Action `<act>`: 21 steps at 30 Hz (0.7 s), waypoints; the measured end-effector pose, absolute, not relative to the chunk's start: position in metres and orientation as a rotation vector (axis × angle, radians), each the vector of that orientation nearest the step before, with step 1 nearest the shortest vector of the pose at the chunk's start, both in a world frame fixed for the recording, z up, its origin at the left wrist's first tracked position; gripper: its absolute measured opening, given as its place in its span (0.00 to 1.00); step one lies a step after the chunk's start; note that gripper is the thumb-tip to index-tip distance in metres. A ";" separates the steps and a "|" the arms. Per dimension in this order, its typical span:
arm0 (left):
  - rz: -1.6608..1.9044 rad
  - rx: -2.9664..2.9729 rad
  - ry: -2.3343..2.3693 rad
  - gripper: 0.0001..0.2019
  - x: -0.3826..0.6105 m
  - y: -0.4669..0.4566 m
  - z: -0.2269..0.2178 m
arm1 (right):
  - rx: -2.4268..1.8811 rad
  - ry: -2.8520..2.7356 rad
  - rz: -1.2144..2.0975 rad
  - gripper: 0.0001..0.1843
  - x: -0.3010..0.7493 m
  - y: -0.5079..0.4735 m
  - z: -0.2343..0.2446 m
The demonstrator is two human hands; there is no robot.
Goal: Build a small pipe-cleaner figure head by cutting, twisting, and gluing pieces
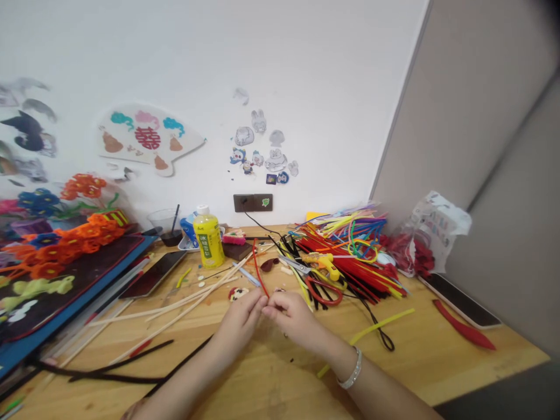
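Thin red fuzzy pipe cleaner [258, 269], slightly curved, rising nearly upright from the fingertips [264, 301] of the left hand [240, 322] and right hand [293, 319]; fingers of both hands together, pinched on its lower end. Directly left of the large multicoloured pipe cleaner heap [350, 256], both hands and the stem. On the heap, yellow hot glue gun [324, 264] and red-handled steel scissors [322, 290]. Farther left of the heap, yellow plastic drink bottle [209, 238].
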State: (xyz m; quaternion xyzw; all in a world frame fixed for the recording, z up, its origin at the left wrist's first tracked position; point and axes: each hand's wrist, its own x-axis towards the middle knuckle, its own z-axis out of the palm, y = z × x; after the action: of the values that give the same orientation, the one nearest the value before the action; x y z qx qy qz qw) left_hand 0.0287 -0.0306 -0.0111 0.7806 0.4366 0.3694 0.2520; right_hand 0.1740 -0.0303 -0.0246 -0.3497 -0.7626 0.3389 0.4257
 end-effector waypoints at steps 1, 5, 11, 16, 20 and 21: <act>1.011 2.117 1.182 0.15 0.029 -0.031 -0.010 | -0.850 -1.889 0.910 0.19 0.176 -0.030 -0.024; 1.072 2.031 1.222 0.16 0.026 -0.032 -0.004 | -0.800 -1.686 1.105 0.19 0.185 -0.025 -0.022; 1.002 2.066 1.164 0.17 0.025 -0.027 -0.007 | -0.825 -1.754 1.072 0.17 0.186 -0.024 -0.020; 1.002 2.049 1.115 0.17 0.026 -0.023 -0.016 | -0.858 -1.891 1.036 0.15 0.180 -0.030 -0.020; 1.059 1.896 1.079 0.19 0.027 -0.023 -0.024 | -0.843 -1.705 1.206 0.18 0.177 -0.027 -0.024; 1.075 1.820 1.064 0.19 0.028 -0.024 -0.027 | -0.840 -1.625 1.259 0.19 0.176 -0.025 -0.025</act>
State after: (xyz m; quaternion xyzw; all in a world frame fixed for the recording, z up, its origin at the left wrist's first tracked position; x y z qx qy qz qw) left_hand 0.0281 -0.0239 -0.0266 0.7119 0.4163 0.4207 0.3779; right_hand 0.1762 -0.0255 -0.0252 -0.3387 -0.6557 0.5079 0.4443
